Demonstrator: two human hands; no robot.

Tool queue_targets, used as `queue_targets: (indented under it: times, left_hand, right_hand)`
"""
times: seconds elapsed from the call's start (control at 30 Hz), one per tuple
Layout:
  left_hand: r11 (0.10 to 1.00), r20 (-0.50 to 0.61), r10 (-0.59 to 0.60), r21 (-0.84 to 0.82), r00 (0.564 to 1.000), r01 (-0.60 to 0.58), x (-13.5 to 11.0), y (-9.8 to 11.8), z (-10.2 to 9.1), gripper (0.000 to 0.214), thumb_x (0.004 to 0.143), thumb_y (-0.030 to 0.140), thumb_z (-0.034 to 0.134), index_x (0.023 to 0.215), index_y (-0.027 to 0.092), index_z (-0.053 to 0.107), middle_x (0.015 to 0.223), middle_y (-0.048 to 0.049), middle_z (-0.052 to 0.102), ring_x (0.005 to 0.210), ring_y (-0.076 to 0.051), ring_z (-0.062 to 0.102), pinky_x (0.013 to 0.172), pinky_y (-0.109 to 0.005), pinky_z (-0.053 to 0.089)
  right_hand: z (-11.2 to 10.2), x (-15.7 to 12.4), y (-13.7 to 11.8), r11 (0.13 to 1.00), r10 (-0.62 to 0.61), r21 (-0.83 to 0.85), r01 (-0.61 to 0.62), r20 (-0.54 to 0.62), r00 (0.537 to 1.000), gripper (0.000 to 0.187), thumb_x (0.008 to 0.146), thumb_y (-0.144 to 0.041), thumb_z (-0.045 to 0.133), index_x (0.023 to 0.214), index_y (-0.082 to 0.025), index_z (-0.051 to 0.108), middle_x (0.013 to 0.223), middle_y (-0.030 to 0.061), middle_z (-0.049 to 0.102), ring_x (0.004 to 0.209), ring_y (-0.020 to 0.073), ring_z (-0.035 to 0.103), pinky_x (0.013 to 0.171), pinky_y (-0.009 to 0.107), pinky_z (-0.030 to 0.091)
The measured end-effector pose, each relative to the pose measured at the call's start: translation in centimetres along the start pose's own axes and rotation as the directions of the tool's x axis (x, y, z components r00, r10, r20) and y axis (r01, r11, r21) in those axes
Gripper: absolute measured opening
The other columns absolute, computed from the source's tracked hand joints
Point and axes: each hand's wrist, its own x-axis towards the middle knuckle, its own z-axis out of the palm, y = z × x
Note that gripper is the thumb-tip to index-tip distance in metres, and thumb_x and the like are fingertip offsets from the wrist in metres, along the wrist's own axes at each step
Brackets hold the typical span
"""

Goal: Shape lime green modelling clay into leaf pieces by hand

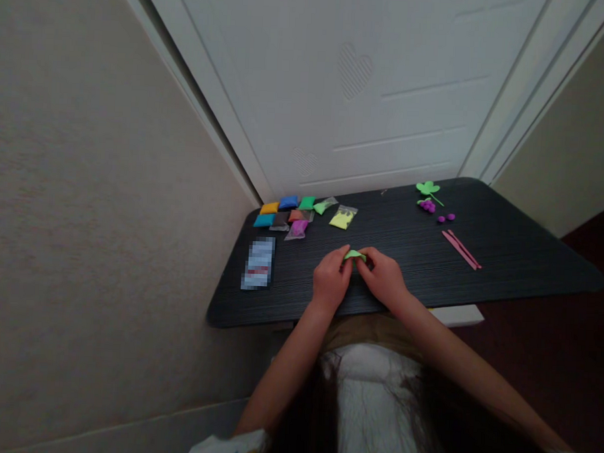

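A small piece of light green clay (353,255) is pinched between both of my hands just above the black table (505,255). My left hand (331,279) grips its left end with curled fingers. My right hand (382,277) grips its right end, fingers closed around it. Both hands sit near the table's front edge, at its middle.
Several small bags of coloured clay (297,215) lie at the back left, with a yellow bag (342,218) beside them. A flat card (258,263) lies at the left. A green clay leaf with purple balls (428,196) and pink tools (461,249) are at the right. A white door stands behind.
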Motion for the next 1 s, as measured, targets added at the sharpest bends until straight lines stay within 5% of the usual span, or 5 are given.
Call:
queue_targets:
  times: [0.47, 1.0]
  left_hand:
    - [1.000, -0.009, 0.007, 0.023, 1.000, -0.007, -0.16, -0.23, 0.09, 0.024, 0.077, 0.022, 0.045, 0.098, 0.017, 0.055, 0.095, -0.0057, 0.061, 0.087, -0.014, 0.056, 0.081, -0.030, 0.044]
    - [0.994, 0.054, -0.077, -0.075, 0.996, 0.081, 0.28, 0.01, -0.16, 0.023, 0.075, 0.018, 0.046, 0.097, 0.017, 0.053, 0.094, -0.0045, 0.059, 0.084, -0.013, 0.055, 0.075, -0.026, 0.044]
  right_hand:
    - [-0.09, -0.09, -0.46, 0.995, -0.059, -0.081, 0.056, -0.036, 0.998, 0.017, 0.078, -0.024, 0.039, 0.085, -0.020, 0.054, 0.075, 0.0027, 0.060, 0.069, 0.0153, 0.054, 0.066, 0.025, 0.037]
    - [-0.14, -0.10, -0.33, 0.999, -0.035, 0.039, 0.038, -0.069, 0.997, 0.020, 0.076, -0.022, 0.041, 0.092, -0.020, 0.054, 0.084, 0.0032, 0.061, 0.075, 0.0156, 0.055, 0.071, 0.027, 0.039]
